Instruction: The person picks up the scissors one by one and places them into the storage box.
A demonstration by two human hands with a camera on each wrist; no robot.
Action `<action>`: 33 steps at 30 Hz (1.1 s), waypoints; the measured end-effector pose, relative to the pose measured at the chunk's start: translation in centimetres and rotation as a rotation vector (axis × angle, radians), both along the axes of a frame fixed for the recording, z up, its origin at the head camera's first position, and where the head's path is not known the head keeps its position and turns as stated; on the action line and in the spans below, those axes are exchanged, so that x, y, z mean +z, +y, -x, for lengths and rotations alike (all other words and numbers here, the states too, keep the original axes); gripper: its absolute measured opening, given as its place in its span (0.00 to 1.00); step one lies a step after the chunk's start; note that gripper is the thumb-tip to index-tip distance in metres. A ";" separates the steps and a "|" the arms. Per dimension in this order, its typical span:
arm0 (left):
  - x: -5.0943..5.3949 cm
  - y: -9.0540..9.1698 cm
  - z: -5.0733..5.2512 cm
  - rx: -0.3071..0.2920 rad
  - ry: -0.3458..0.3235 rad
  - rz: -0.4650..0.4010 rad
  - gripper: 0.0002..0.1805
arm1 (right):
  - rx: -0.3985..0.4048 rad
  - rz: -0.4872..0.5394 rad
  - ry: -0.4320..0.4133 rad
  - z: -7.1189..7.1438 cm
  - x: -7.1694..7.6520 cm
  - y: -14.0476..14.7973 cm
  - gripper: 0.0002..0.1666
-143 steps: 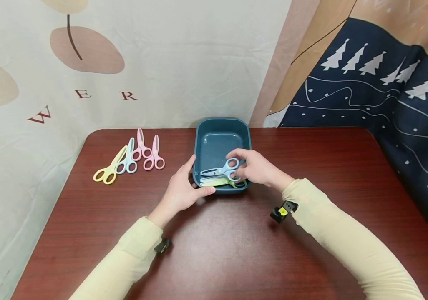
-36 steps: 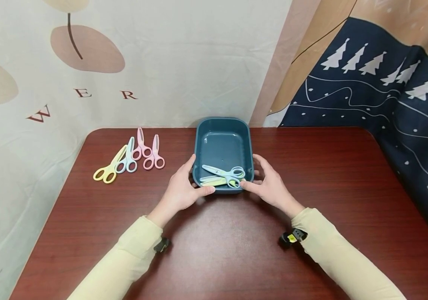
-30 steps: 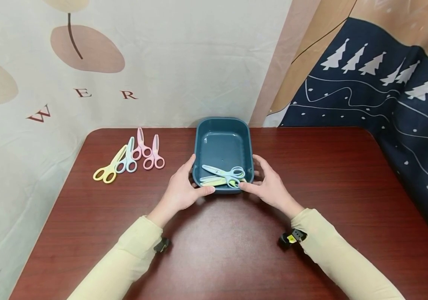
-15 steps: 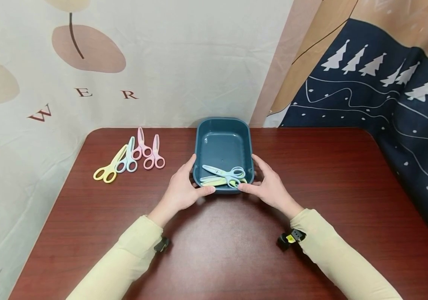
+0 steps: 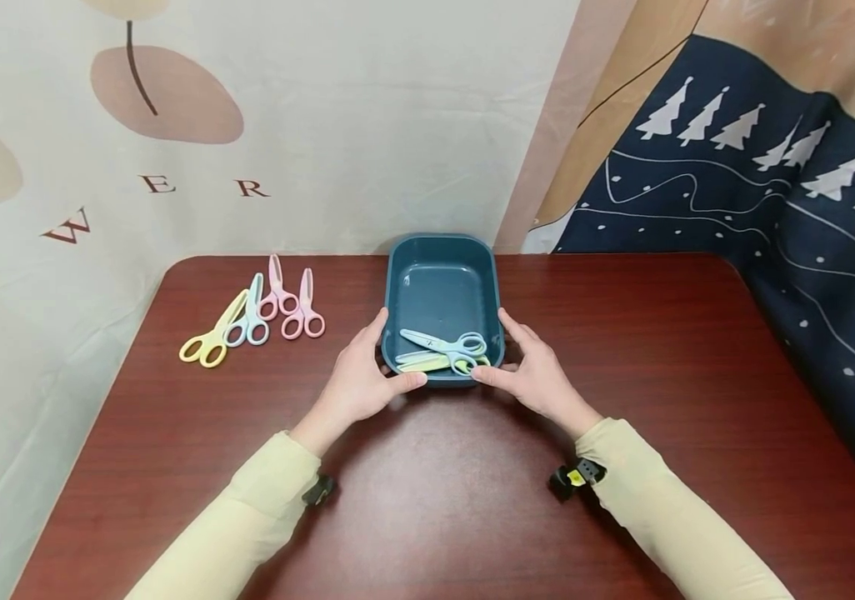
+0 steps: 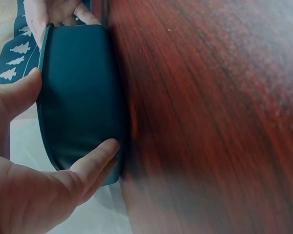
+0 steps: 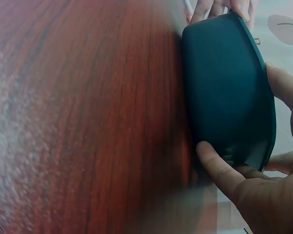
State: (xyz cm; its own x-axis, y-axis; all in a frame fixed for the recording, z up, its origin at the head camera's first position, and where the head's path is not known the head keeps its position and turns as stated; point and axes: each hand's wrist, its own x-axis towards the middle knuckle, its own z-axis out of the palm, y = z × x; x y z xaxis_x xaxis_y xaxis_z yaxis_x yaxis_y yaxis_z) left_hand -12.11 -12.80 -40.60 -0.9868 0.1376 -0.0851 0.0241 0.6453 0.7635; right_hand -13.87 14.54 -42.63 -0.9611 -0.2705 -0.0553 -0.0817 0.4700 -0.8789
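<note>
A dark teal plastic bin (image 5: 442, 304) stands at the table's back edge. My left hand (image 5: 362, 379) holds its near left corner, thumb on the front rim. At the opposite near corner, my right hand (image 5: 536, 375) holds it too, with its thumb over the front rim beside the scissor handles. Inside, light-blue scissors (image 5: 435, 342) lie on top of yellow-green scissors (image 5: 423, 365); another pale blade shows between them. Both wrist views show fingers against the outer wall of the bin (image 6: 80, 97), thumbs up at its rim.
Left on the table (image 5: 427, 500) lie yellow scissors (image 5: 212, 340), light-blue scissors (image 5: 251, 315) and two pink scissors (image 5: 303, 310), close together with blades pointing away. Behind the table hang a pale printed cloth (image 5: 367, 125) and a navy cloth (image 5: 705, 183) with white trees.
Earlier, my right hand held the light-blue scissors inside the bin. It let go of them on the others and moved to the bin's near right corner. My left hand stayed put.
</note>
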 end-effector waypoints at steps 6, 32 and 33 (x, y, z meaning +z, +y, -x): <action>0.1 0.0 0.2 -0.031 0.021 0.037 0.62 | -0.002 0.012 0.001 0.0 -0.1 0.0 0.61; -0.7 -3.0 0.5 -0.021 0.008 -0.167 0.48 | 0.011 0.026 -0.011 -0.1 0.2 -0.2 0.59; -0.7 -3.1 0.5 -0.014 0.008 -0.165 0.47 | 0.010 0.023 -0.011 -0.1 0.3 -0.2 0.59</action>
State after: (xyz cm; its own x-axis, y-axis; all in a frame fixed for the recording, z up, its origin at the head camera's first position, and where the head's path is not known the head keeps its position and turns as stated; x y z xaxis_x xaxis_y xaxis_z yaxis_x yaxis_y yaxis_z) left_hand -12.61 -15.93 -41.30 -0.9852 0.1630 -0.0523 0.0389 0.5103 0.8591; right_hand -13.73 14.32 -42.36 -0.9577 -0.2817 -0.0597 -0.0764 0.4484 -0.8906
